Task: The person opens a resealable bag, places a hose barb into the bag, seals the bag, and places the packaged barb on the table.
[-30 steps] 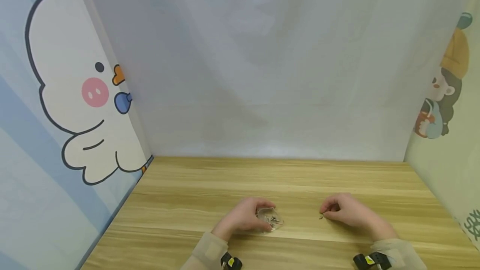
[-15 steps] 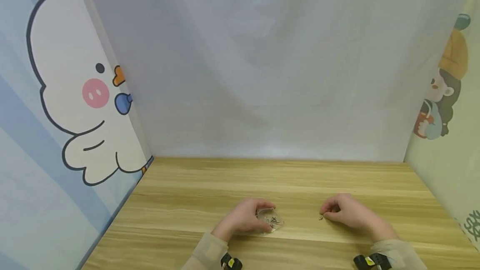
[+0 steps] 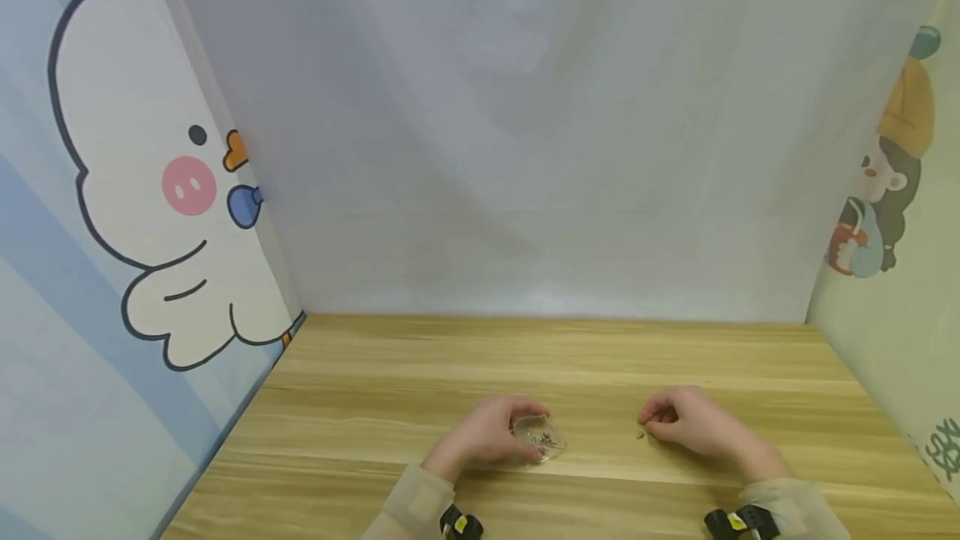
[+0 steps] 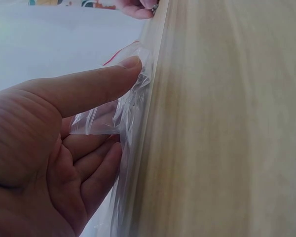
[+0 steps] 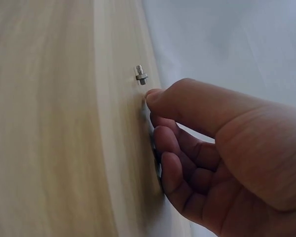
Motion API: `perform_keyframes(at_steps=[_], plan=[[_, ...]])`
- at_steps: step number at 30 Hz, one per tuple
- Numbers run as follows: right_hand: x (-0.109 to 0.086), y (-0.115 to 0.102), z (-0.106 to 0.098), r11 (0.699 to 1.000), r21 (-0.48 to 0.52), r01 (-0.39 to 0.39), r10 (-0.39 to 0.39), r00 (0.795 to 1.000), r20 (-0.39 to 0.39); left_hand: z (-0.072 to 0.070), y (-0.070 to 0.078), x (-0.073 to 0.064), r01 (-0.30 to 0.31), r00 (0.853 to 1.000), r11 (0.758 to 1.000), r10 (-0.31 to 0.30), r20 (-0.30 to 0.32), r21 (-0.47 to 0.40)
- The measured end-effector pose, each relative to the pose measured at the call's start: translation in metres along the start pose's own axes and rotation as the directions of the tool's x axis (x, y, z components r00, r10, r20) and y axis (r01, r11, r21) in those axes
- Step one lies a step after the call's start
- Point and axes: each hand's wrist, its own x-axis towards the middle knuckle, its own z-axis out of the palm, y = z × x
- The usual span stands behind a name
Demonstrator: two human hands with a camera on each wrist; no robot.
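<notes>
My left hand [image 3: 498,432] holds a small clear zip bag [image 3: 551,437] at the table, its thumb across the near side. Several tiny metal pieces [image 3: 545,440] lie inside. In the left wrist view the bag [image 4: 96,121] shows a red line along its edge, and the thumb presses on it. To the right, my right hand [image 3: 690,419] rests low at the table with curled fingers. Just past its thumb tip lies a tiny metal fitting with a collar [image 5: 141,76]. A narrow gap shows between thumb and fitting; whatever sits behind the thumb is hidden.
A wood-grain table [image 3: 420,357] carries both hands. At its back hangs a pale sheet [image 3: 525,148]. Printed side walls stand left and right, with a white cartoon bird [image 3: 127,107] on the left one. Each wrist wears a small black camera [image 3: 461,523].
</notes>
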Motion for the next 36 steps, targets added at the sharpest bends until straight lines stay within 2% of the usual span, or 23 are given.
perform_keyframes(at_steps=[9,15,25,28,32,36], plan=[[0.0,0.002,-0.001,1.0,-0.025,0.01,-0.011,1.0,-0.014,-0.002,0.002,0.0,0.006,1.0,1.0,-0.006,0.003,0.006],[0.0,0.001,-0.003,0.996,-0.086,0.025,-0.029,0.999,-0.038,-0.002,0.001,0.0,0.009,1.0,1.0,-0.009,0.003,0.008],[0.001,-0.007,-0.004,0.993,-0.115,0.027,-0.031,0.999,-0.029,-0.002,0.003,0.0,0.009,1.0,1.0,-0.009,0.006,0.011],[0.002,-0.012,-0.001,0.992,-0.118,0.039,-0.045,0.998,-0.044,-0.002,0.003,-0.001,0.011,1.0,1.0,-0.011,0.005,0.004],[0.006,-0.019,0.006,0.996,-0.073,0.052,-0.056,0.997,-0.053,-0.002,0.004,-0.002,0.006,1.0,1.0,-0.006,0.002,0.0],[0.012,-0.024,0.014,0.994,-0.041,0.097,-0.099,0.994,-0.054,-0.002,0.003,-0.002,0.002,1.0,1.0,-0.002,0.003,-0.002]])
